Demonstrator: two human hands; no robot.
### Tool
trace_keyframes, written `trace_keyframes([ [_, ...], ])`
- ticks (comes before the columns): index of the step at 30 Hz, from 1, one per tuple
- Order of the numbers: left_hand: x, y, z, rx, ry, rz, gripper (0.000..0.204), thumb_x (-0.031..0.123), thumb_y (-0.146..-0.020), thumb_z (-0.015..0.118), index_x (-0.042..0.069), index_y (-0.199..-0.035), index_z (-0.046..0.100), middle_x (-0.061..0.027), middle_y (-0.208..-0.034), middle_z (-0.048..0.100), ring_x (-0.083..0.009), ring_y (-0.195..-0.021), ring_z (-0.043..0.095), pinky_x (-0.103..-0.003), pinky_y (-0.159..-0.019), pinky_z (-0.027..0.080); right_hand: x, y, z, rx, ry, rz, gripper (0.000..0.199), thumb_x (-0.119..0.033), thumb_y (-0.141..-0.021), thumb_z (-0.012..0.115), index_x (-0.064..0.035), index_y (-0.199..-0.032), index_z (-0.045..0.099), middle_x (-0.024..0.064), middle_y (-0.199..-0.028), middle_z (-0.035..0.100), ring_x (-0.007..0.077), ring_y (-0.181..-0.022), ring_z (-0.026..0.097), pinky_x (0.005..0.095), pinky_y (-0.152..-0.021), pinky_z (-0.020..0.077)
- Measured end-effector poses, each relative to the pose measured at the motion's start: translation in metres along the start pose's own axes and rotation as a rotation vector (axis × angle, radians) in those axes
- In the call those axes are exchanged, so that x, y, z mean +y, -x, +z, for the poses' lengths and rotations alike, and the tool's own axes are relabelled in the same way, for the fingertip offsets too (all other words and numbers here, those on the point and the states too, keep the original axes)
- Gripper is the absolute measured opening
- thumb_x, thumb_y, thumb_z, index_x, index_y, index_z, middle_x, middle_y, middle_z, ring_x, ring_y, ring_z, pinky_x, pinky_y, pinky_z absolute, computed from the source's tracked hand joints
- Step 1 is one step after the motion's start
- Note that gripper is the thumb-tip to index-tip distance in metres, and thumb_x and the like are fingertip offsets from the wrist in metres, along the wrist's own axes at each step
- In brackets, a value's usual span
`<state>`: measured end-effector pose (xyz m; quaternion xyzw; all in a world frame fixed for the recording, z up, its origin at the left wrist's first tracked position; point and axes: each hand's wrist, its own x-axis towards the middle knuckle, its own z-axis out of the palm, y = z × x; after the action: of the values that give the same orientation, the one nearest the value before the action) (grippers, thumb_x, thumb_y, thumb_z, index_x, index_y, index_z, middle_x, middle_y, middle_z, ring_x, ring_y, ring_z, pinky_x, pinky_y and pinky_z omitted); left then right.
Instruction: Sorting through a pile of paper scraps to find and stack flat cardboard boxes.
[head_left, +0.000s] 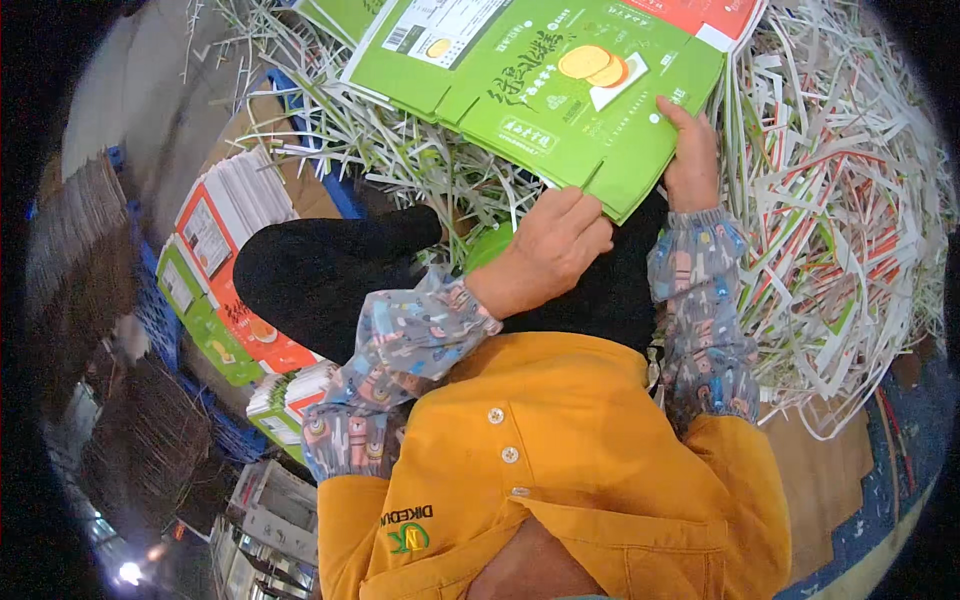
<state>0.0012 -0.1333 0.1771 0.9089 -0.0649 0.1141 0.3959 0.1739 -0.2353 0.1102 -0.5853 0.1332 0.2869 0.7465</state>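
A stack of flat printed green carton blanks (480, 110), with a picture of round yellow cakes and a red section at the far right, lies tilted in front of me. My left hand (550, 245) is closed in a pinch at the near edge of the blanks, beside a cut slot. What its fingertips grip is partly hidden, but it looks like a narrow edge strip. Gripping the right near corner, my right hand (693, 160) has its thumb on top and its other fingers out of sight beneath.
Heaps of shredded paper strips (830, 220) lie at the right and behind the blanks. Stacked red and green carton blanks (215, 270) stand at the left, by a blue pallet (155, 300). My black-clad leg (320, 265) is between them. Brown cardboard (825, 475) lies at the lower right.
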Motion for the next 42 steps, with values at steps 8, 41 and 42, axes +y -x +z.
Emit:
trace_keyframes([
  [8,-0.014,0.057,-0.036,-0.148,0.086,0.075,0.018,0.006,-0.066,0.061,0.004,-0.077,0.047,-0.0097,-0.078,0.051,-0.0262,-0.076,0.052,-0.040,-0.074,0.042,-0.013,0.008,0.008,0.038,0.099,-0.010,0.030,-0.009,-0.075,0.057,0.0026,-0.102,0.050,0.0099,-0.095,0.056,0.0173,-0.082,0.056,0.0262,-0.070,0.0463],
  [41,-0.256,0.050,-0.086,0.866,0.168,-0.937,0.024,0.026,-0.079,0.055,0.004,-0.086,0.061,-0.0062,-0.064,0.059,-0.0173,-0.056,0.055,-0.030,-0.051,0.041,-0.053,0.007,-0.026,0.058,0.430,-0.050,0.036,-0.018,-0.077,0.053,0.0019,-0.106,0.048,0.0087,-0.095,0.055,0.0169,-0.082,0.055,0.0269,-0.071,0.0450],
  [42,-0.263,0.053,-0.098,0.837,0.214,-0.946,0.024,0.026,-0.079,0.055,0.004,-0.086,0.061,-0.0064,-0.065,0.059,-0.0167,-0.055,0.055,-0.030,-0.050,0.041,-0.046,-0.004,-0.048,0.056,0.509,-0.073,0.036,-0.016,-0.077,0.051,0.0018,-0.108,0.047,0.0086,-0.096,0.054,0.0167,-0.083,0.055,0.0269,-0.070,0.0448],
])
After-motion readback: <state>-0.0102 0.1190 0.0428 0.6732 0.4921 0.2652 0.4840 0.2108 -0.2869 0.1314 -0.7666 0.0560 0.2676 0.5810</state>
